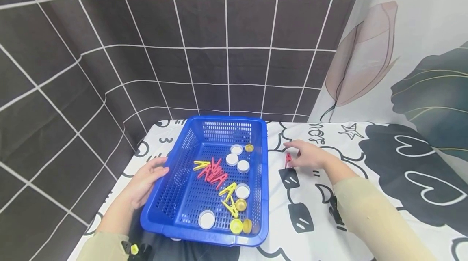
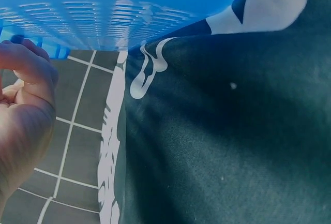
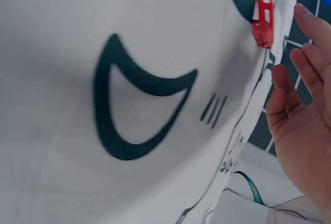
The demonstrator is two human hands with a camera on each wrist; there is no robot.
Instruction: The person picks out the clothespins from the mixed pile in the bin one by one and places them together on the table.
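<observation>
Left hand (image 1: 146, 182): held the left rim of the blue basket (image 1: 266, 196), thumb and bent fingers pinching its edge.
Right hand (image 1: 308, 156): stretched out over the printed cloth (image 1: 274, 196), right of the basket, fingers loosely spread.
Lone red clothespin (image 1: 288, 158): lay on the cloth, just beside the right hand's fingers, outside the basket.
Lettering (image 1: 316, 133): seemed to read "LOVE", printed beyond the right hand.
Red pile (image 1: 213, 173): several clothespins inside the basket, too overlapped to count.
Yellow clothespins (image 1: 228, 189): three, in the basket.
White caps (image 1: 206, 219): five, in the basket.
Yellow caps (image 1: 236, 226): four, along the basket's right side.
</observation>
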